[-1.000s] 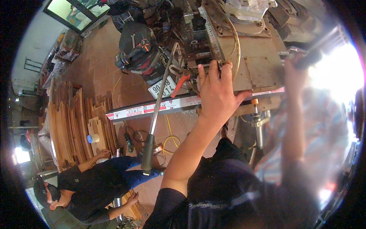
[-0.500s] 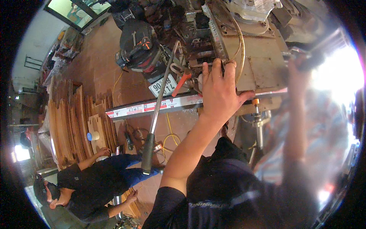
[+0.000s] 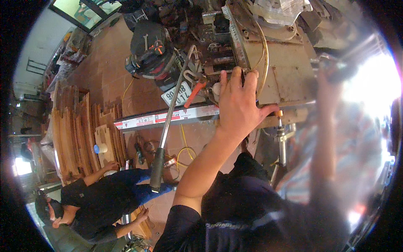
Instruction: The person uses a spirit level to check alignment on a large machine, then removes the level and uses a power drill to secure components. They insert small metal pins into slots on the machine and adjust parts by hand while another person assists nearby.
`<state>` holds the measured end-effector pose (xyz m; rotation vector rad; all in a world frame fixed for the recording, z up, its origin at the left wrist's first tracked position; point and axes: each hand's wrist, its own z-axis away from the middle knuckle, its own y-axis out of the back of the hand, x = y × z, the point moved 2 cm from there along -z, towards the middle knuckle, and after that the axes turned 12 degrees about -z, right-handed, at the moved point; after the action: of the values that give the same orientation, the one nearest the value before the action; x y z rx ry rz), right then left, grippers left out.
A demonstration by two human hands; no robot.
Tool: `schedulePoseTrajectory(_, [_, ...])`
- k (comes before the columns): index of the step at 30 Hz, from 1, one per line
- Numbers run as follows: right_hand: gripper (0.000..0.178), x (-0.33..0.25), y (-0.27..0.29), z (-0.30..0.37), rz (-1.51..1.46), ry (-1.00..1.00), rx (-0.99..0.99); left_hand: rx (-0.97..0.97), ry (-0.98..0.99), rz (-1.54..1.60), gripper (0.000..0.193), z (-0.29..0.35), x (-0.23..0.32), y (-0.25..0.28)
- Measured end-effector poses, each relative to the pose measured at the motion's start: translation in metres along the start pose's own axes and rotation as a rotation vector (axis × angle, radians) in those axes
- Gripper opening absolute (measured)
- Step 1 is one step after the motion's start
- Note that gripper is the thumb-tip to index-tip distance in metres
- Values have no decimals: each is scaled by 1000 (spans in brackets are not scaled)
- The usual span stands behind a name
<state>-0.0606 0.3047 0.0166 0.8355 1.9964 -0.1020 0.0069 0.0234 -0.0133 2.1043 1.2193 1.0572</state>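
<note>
While sunlight glares across the right of the frame, the large grey metal machine block (image 3: 281,71) fills the upper centre, its flat plate worn and stained, with a thin pale cable looping over it. Below it, the person's dark shirt takes up the lower centre. At the left edge stands a stack of curved brown wooden pieces (image 3: 73,130), and beneath them in the lower left a co-worker in a dark shirt and blue trousers (image 3: 100,199) bends toward the floor. A long white ruler-like strip with red markings (image 3: 166,117) runs across the middle, just under the block. A long steel lever with a black grip (image 3: 168,126) slants down from the block toward the lower centre. The left hand (image 3: 239,105) lies at the centre, fingers spread and curled over the block's lower edge, gripping it. The right hand (image 3: 329,73), upper right, is blurred; I cannot tell how its fingers stand.
</note>
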Motion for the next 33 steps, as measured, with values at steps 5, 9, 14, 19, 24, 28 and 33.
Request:
schedulePoseTrajectory(5, [24,-1,-2,0,-65,6,-8,29,-12,-18,101,-1,0,1])
schedulePoseTrajectory(9, [24,5,-1,-2,-65,-43,22,31,-47,-16,97,-2,-1,-2])
schedulePoseTrajectory(14, [20,14,2,-7,-115,18,-40,82,-129,-2,90,-8,-1,-5])
schedulePoseTrajectory(19, [20,13,3,-10,-119,17,-40,22,-87,-25,98,-9,5,-3])
schedulePoseTrajectory(24, [21,8,2,-11,-134,18,-11,0,-74,-31,98,-11,6,-3])
schedulePoseTrajectory(28, [26,10,3,-10,-106,9,-51,-22,-67,-37,99,-10,5,-5])
schedulePoseTrajectory(33, [22,12,4,-12,-58,38,-30,7,-72,-7,98,-10,5,-7])
